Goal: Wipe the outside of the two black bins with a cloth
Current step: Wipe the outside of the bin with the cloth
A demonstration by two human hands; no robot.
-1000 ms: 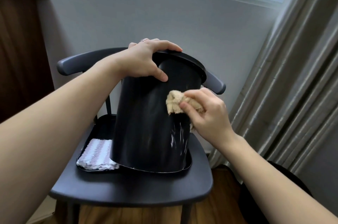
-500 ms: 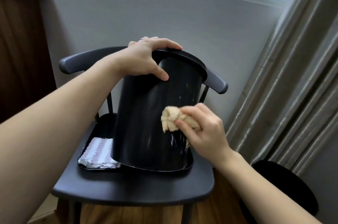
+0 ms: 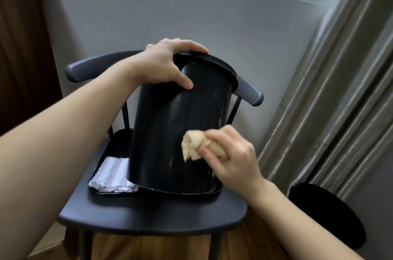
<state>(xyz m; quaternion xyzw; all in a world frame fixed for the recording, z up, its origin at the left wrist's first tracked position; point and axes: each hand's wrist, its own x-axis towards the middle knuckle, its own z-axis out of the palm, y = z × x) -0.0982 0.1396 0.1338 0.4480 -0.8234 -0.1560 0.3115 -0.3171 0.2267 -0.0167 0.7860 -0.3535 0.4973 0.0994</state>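
A black bin point(image 3: 170, 132) stands tilted on a black tray point(image 3: 119, 142) on a dark chair. My left hand point(image 3: 165, 64) grips the bin's rim at the top, thumb pressed on the wall. A bunched beige cloth point(image 3: 193, 146) is pinched in my right hand point(image 3: 231, 157) and pressed against the lower right of the bin's outside. White streaks show on the wall above the cloth. A second black bin point(image 3: 327, 215) sits on the floor at the lower right, partly behind my right forearm.
A folded white and pink striped cloth point(image 3: 112, 174) lies in the tray's left part. The dark chair point(image 3: 153, 215) stands against a grey wall, with grey curtains point(image 3: 331, 100) at the right and a wooden door at the left. The floor is wood.
My right hand has slid the beige cloth down the bin's wall, from mid-height to near the bottom. My left hand has kept its hold on the rim.
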